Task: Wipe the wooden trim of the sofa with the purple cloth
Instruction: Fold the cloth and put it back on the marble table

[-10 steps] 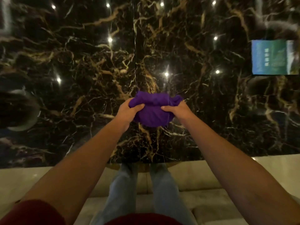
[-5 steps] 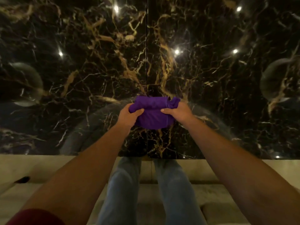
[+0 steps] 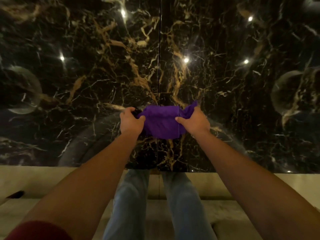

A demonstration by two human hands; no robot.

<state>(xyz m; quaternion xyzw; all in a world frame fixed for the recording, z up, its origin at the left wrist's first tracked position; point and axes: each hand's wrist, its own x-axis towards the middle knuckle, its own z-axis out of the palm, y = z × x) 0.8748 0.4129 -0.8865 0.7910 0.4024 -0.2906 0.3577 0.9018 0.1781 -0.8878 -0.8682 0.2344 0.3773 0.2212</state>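
The purple cloth hangs in the air in front of me, stretched between both hands over the dark floor. My left hand pinches its left end. My right hand grips its right end, where a loose corner sticks up. Both arms reach straight forward. No wooden trim shows clearly in the view.
Glossy black marble floor with gold veins and light reflections fills the upper view. A pale cushioned seat runs along the bottom, with my jeans-clad legs across it. A small dark object lies at the far left.
The bunched cloth has been pulled wider between my hands, which moved apart. The view has tilted further down and the screen at the right has left the frame.
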